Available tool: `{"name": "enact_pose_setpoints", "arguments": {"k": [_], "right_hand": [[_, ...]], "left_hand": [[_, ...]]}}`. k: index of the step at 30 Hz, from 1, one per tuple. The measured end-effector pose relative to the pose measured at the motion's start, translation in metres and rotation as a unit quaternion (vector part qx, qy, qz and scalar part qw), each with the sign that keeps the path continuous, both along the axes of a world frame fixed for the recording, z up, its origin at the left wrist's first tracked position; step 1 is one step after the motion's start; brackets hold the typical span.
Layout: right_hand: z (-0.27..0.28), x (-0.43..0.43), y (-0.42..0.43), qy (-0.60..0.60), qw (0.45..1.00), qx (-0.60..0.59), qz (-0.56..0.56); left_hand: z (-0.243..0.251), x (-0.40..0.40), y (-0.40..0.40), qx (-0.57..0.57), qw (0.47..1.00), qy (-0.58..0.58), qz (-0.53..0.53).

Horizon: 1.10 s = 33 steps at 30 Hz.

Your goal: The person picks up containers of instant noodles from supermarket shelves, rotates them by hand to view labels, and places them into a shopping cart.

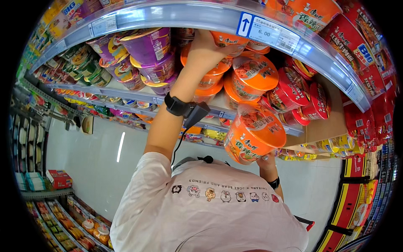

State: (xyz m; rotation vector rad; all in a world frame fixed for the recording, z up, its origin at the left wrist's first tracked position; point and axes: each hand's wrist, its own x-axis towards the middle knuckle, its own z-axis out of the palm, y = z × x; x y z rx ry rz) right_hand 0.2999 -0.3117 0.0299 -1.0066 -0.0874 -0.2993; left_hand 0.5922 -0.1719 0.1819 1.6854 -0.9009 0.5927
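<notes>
My left hand (207, 52) reaches up into the shelf, its fingers around an orange instant noodle bowl (231, 41) under the upper shelf's edge. Part of that hand is hidden by the bowl and the shelf lip. Low in front of my chest, my right hand (267, 161) holds another orange noodle bowl (254, 134) from below, tilted with its lid towards me; most of the fingers are behind it. Between the two hands stands a stacked orange bowl (255, 71). More orange bowls (209, 82) are stacked below my left forearm.
Purple noodle bowls (152, 47) are stacked left of my forearm, green ones (85, 64) farther left. Red bowls (291, 89) lean beside a cardboard box (330, 116) on the right. The upper shelf's curved edge (201, 15) overhangs the stacks. Tiled floor (94, 145) lies below.
</notes>
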Motion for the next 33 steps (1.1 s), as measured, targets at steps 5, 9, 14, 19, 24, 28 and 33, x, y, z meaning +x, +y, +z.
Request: {"name": "enact_pose_setpoints", "arguments": {"k": [5,9,14,19,24,28,33], "right_hand": [[0.010,0.000,0.003,0.017,1.000,0.003,0.000],[0.009,0.001,0.007,0.061,0.997,0.038,-0.020],[0.014,0.003,0.007,0.086,0.996,0.030,-0.013],[0.013,0.005,0.008,0.074,0.997,0.028,-0.012],[0.020,0.017,0.005,-0.054,0.997,-0.037,-0.039],[0.043,0.022,-0.024,-0.054,0.974,-0.147,-0.162],[0.080,0.018,-0.061,-0.034,0.884,-0.277,-0.375]], "left_hand": [[0.001,-0.011,0.002,0.142,0.982,0.101,0.066],[-0.007,-0.001,0.010,0.257,0.956,0.036,0.140],[-0.003,0.000,0.015,0.317,0.931,0.106,0.143],[-0.002,0.000,0.013,0.315,0.932,0.097,0.151],[-0.006,0.000,0.019,0.273,0.949,0.086,0.128],[-0.006,-0.023,0.022,0.258,0.942,-0.033,0.214],[0.006,-0.027,0.023,0.252,0.957,0.054,0.132]]}}
